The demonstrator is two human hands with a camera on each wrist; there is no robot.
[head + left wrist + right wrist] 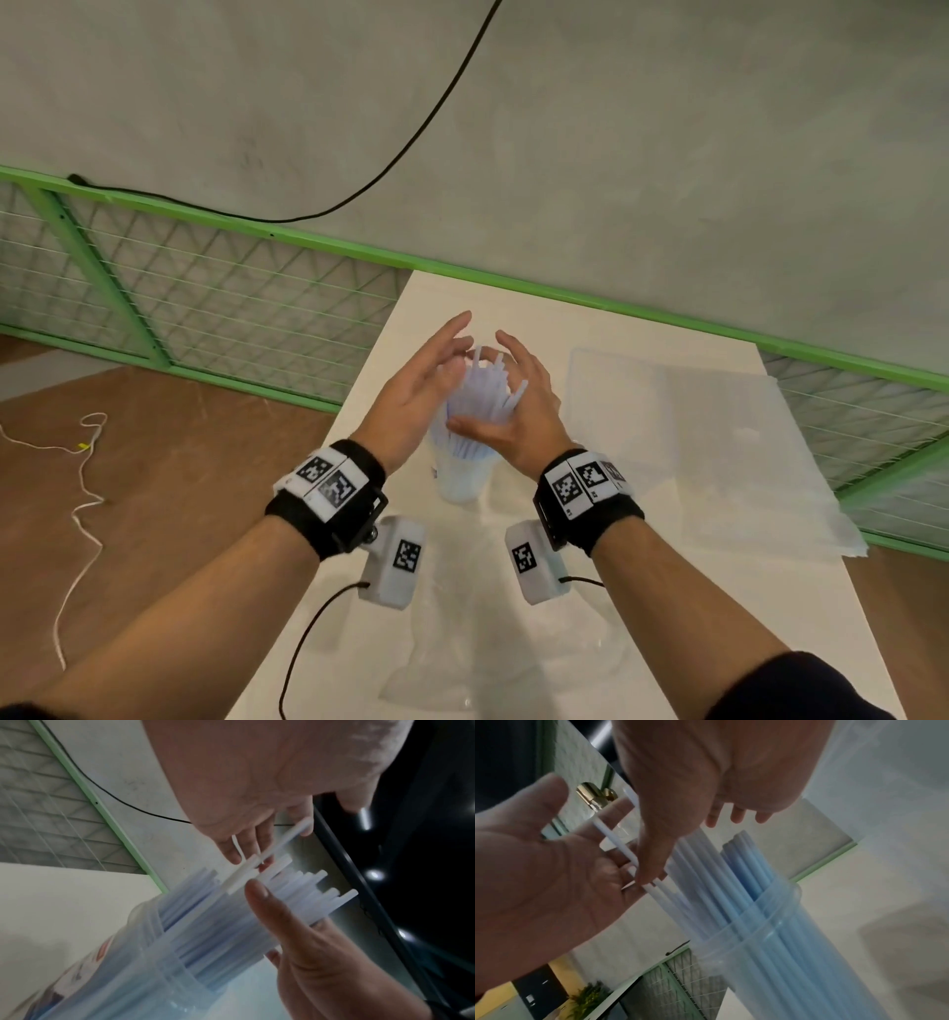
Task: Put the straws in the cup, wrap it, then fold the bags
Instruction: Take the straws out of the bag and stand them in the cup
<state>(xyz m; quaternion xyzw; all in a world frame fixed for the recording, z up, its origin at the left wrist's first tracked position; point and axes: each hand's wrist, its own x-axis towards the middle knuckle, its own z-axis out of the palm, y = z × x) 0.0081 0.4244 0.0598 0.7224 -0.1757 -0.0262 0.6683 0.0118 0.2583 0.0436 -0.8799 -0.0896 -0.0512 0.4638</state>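
Head view is showing a white table [642, 591] carrying clear flat bags [719, 437] at the right and a clear plastic cup [462, 478] standing near the middle. Pale blue straws [488, 390] are standing bunched in the cup, tips fanning out between the palms. The left hand [416, 395] and right hand [513, 406] are cupping the bunch with straight, loosely spread fingers, thumbs touching the smooth tubes.

A clear cup [770, 953] fills the lower right of the frame, packed with pale blue straws [731, 882] that stick out toward the centre. From the top the right hand [693, 780] touches them with its thumb, while the left hand [539, 872] lies open-palmed at left beside one white straw [614, 843]
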